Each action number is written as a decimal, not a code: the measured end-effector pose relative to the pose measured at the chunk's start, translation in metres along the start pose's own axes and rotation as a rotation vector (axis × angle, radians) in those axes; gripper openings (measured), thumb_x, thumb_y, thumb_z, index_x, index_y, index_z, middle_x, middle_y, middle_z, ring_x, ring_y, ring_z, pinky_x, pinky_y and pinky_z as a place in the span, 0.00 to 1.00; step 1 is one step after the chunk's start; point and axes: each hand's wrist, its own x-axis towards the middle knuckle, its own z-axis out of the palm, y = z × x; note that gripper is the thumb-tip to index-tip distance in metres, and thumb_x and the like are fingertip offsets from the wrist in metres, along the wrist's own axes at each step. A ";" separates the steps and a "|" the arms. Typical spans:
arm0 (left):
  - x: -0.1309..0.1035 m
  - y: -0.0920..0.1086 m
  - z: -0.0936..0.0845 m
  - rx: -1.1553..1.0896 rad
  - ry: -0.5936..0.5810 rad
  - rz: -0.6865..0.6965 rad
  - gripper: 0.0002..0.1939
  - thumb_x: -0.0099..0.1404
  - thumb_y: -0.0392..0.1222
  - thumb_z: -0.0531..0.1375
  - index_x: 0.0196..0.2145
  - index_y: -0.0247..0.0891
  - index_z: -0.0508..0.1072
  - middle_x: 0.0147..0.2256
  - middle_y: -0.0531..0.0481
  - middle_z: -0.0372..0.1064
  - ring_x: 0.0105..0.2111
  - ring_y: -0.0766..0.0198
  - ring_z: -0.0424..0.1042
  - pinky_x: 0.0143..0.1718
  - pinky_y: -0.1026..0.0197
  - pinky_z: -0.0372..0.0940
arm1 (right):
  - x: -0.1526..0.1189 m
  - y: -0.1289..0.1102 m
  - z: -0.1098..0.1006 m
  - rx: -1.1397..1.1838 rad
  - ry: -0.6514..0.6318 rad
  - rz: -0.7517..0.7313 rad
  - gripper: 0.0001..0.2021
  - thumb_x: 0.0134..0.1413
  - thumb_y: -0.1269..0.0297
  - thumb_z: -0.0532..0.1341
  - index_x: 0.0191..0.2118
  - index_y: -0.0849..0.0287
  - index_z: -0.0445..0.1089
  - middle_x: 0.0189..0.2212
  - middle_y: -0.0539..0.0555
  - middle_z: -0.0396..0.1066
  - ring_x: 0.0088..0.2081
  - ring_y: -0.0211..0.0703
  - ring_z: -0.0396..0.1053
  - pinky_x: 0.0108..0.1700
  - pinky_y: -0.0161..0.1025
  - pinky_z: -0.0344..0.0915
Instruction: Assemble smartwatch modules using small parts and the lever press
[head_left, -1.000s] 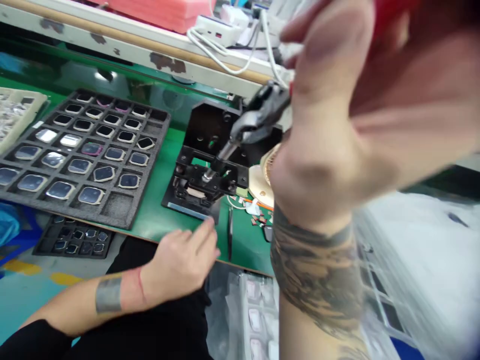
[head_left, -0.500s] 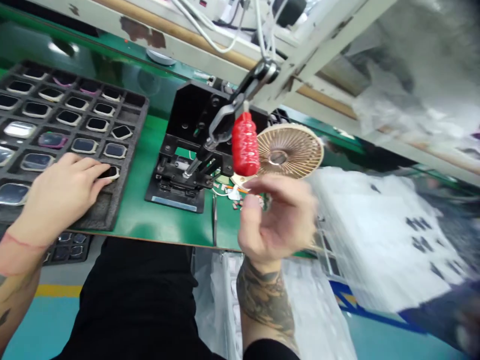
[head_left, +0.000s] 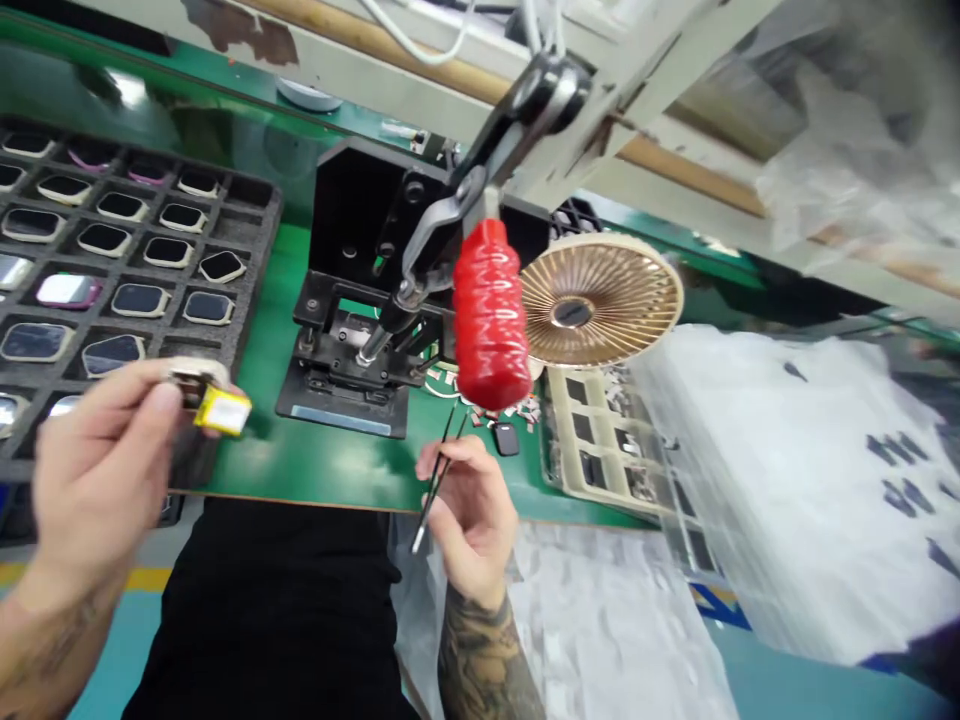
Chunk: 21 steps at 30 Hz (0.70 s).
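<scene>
My left hand (head_left: 109,460) is closed on a smartwatch case (head_left: 196,374), raised over the near right corner of the dark foam tray (head_left: 259,250). A yellow and white battery (head_left: 223,410) sticks out of the case's opened side. Between the fingers of my right hand (head_left: 476,505) is a pair of black tweezers (head_left: 437,478), tips pointing away over the green bench. Ahead stands a black press (head_left: 352,360) with a red-gripped lever (head_left: 491,315). A small black square part (head_left: 506,438) lies just beyond my right hand.
Several watches fill the tray's compartments. Behind the red grip stands a round fan (head_left: 600,300). A beige compartment tray (head_left: 600,480) with dark parts is on the right, beside white plastic sheeting (head_left: 787,480). A shelf beam (head_left: 420,60) crosses the back.
My left hand has lifted the watch case from the tray, and the battery now shows. My right hand, empty before, has picked up the tweezers from the bench.
</scene>
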 end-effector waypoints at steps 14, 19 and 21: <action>-0.030 -0.022 0.077 -0.494 -0.473 -0.495 0.14 0.72 0.48 0.76 0.46 0.34 0.84 0.43 0.38 0.88 0.38 0.51 0.90 0.37 0.61 0.83 | -0.004 0.011 0.049 -0.257 0.310 -0.275 0.17 0.78 0.64 0.61 0.65 0.51 0.79 0.44 0.57 0.71 0.42 0.48 0.77 0.41 0.51 0.77; -0.029 -0.026 0.068 -0.265 -0.512 -0.292 0.12 0.80 0.49 0.68 0.49 0.37 0.83 0.40 0.44 0.86 0.36 0.58 0.87 0.35 0.61 0.80 | -0.002 0.008 0.043 -0.183 0.327 -0.201 0.17 0.80 0.63 0.59 0.65 0.49 0.78 0.45 0.57 0.77 0.43 0.50 0.79 0.44 0.53 0.78; -0.033 -0.031 0.063 -0.105 -0.480 -0.135 0.11 0.83 0.47 0.63 0.53 0.40 0.82 0.43 0.46 0.85 0.40 0.60 0.85 0.42 0.60 0.80 | -0.001 0.008 0.038 -0.206 0.336 -0.140 0.16 0.81 0.65 0.58 0.64 0.49 0.78 0.44 0.56 0.80 0.46 0.50 0.81 0.49 0.54 0.79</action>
